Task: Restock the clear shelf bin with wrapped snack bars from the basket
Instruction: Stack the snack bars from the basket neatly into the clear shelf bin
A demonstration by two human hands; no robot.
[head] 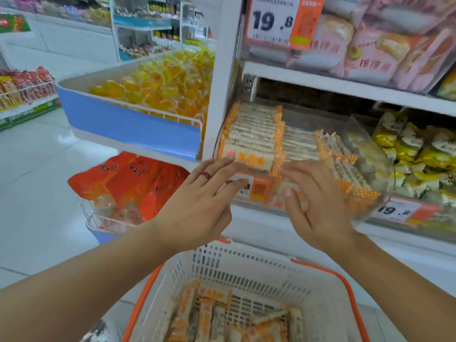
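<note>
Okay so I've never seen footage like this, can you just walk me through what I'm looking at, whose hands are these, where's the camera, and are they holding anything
There is one picture, taken by a wide-angle camera worn on a person's head, looking forward and down. That is why you see two bare arms reaching out from the bottom edge.

The person stands at a shop shelf. The left hand, which wears a red ring, and the right hand both reach to the front of a clear shelf bin that holds rows of wrapped snack bars with orange-checked ends. The fingers look fairly straight and touch the front bars; the picture is blurred there, so I cannot say whether either hand grips one.

Below the arms is a white basket with orange handles, with more of the same bars in its bottom.
</note>
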